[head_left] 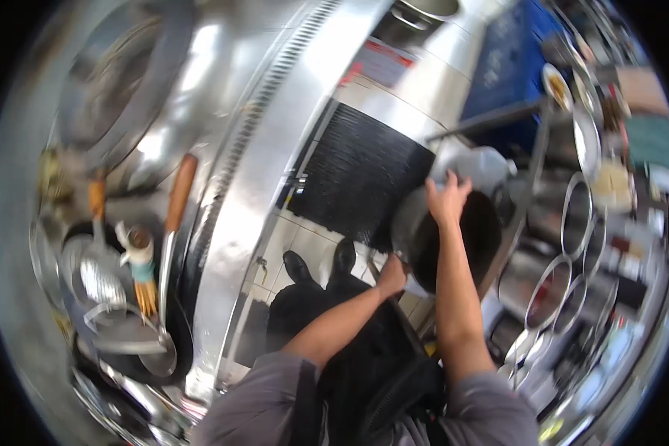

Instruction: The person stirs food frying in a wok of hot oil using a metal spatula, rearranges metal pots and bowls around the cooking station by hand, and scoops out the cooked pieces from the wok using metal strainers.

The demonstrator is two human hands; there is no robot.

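Bright glare is thrown back by the steel counter (305,97). Straight lines are bowed toward blackened corners, and the metal containers (522,281) are softened by blur.

The left hand (392,276) grips the near edge of a dark pot (477,245); the right hand (447,201), fingers spread, is over its far edge, just beside a whitish jug (485,166); a black mat (364,175) lies on the tiled floor (296,241); on the left, a wooden-handled ladle (166,256) rests by the steel table (293,108); steel pots (524,282) crowd the right.
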